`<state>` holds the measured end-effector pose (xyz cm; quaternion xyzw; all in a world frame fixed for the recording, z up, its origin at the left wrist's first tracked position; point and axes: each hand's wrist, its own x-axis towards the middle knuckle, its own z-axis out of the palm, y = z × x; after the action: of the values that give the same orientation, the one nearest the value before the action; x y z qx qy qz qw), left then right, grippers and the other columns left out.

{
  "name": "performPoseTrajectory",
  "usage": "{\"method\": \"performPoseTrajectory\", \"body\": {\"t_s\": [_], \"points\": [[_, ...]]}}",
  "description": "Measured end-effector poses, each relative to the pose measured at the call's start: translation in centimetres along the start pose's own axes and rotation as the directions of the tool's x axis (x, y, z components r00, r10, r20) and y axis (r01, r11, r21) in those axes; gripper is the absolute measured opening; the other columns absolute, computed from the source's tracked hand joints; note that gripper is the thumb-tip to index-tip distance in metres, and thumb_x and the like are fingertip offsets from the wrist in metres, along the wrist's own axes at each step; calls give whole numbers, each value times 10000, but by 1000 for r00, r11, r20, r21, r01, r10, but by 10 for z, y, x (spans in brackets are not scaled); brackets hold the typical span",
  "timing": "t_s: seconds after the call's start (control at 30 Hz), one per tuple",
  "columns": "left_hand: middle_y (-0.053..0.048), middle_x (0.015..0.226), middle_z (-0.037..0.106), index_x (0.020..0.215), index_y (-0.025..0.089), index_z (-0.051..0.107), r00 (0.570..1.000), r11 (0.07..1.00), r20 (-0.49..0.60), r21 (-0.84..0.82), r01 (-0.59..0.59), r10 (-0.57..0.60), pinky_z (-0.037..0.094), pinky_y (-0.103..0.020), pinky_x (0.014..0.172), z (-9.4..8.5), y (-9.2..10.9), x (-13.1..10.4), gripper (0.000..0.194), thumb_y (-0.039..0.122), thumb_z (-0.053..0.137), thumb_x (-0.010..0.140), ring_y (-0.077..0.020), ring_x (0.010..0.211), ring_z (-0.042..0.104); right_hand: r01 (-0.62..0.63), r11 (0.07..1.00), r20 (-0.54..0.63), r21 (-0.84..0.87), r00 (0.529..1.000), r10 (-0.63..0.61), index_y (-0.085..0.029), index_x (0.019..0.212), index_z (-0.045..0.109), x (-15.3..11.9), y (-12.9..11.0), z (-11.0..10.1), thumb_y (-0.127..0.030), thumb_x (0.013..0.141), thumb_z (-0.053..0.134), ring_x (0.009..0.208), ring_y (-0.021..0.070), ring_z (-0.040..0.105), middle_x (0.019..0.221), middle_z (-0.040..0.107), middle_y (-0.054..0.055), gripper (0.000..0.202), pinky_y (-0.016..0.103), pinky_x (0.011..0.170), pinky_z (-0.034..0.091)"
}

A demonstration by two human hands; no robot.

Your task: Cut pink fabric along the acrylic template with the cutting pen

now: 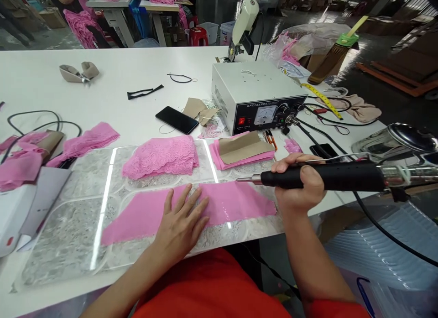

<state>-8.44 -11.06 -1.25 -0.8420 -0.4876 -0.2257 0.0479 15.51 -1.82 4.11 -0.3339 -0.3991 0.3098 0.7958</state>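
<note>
My left hand (pixel 181 222) lies flat with spread fingers across the middle of a long pink fabric piece (pixel 137 217). In my right hand (pixel 301 183) is a black-handled ultrasonic welding gun (pixel 342 175), its thin metal tip pointing left at the fabric's upper edge. Whether the tip touches the cloth I cannot tell. Under the fabric lies a clear patterned mat (pixel 78 226). Just behind it sit a folded stack of pink lace (pixel 160 158) and a pile of pink pieces topped by a tan one (pixel 242 149).
A grey control box (pixel 260 85) with a dial stands behind, its cables running right. A black phone (pixel 177 120) lies left of it. White device (pixel 20 213) and pink scraps (pixel 91 138) are at left. A glass jar (pixel 393 138) stands at right; blue plastic (pixel 379 245) is below the table edge.
</note>
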Motion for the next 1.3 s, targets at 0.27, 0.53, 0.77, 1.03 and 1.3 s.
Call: {"method": "performPoseTrajectory", "body": {"t_s": [0.27, 0.53, 0.77, 1.03, 1.3], "points": [[-75, 1409, 582, 1281, 202, 614, 996, 995, 33, -51, -84, 85, 114, -538, 1234, -7, 18, 10, 325, 246, 504, 978, -296, 1428, 394, 55, 998, -42, -11, 998, -56, -194, 726, 562, 8, -2, -17, -271, 651, 582, 465, 102, 506, 669, 552, -28, 110, 279, 458, 444], [-89, 1396, 591, 1299, 210, 605, 995, 996, 58, -41, -83, 85, 108, -582, 1225, 2, 19, 9, 341, 238, 514, 972, -302, 1425, 398, 57, 998, -10, -16, 998, -57, -204, 737, 566, 6, 2, -16, -272, 679, 587, 478, 108, 522, 684, 571, -29, 92, 288, 468, 466], [-78, 1401, 589, 1278, 217, 622, 994, 995, 57, -49, -92, 95, 99, -578, 1226, 4, 18, 9, 324, 260, 503, 980, -302, 1418, 407, 58, 998, 24, 6, 998, -58, -199, 741, 572, 7, 1, -15, -251, 687, 605, 489, 116, 534, 676, 574, -29, 82, 293, 479, 472], [-88, 1388, 599, 1277, 213, 622, 994, 992, 25, -79, -100, 102, 81, -561, 1232, 5, 17, 8, 327, 239, 522, 967, -294, 1429, 393, 29, 999, -32, -33, 999, -30, -194, 720, 581, 10, -17, -39, -293, 647, 598, 472, 110, 507, 673, 561, -16, 124, 288, 458, 455], [-75, 1390, 599, 1260, 208, 633, 995, 991, 19, -92, -92, 95, 58, -545, 1237, 4, 18, 9, 313, 247, 518, 971, -300, 1425, 399, 44, 996, -33, -73, 998, -46, -197, 715, 578, 6, -18, -39, -279, 658, 571, 474, 114, 508, 669, 568, -14, 101, 290, 450, 465]]}}
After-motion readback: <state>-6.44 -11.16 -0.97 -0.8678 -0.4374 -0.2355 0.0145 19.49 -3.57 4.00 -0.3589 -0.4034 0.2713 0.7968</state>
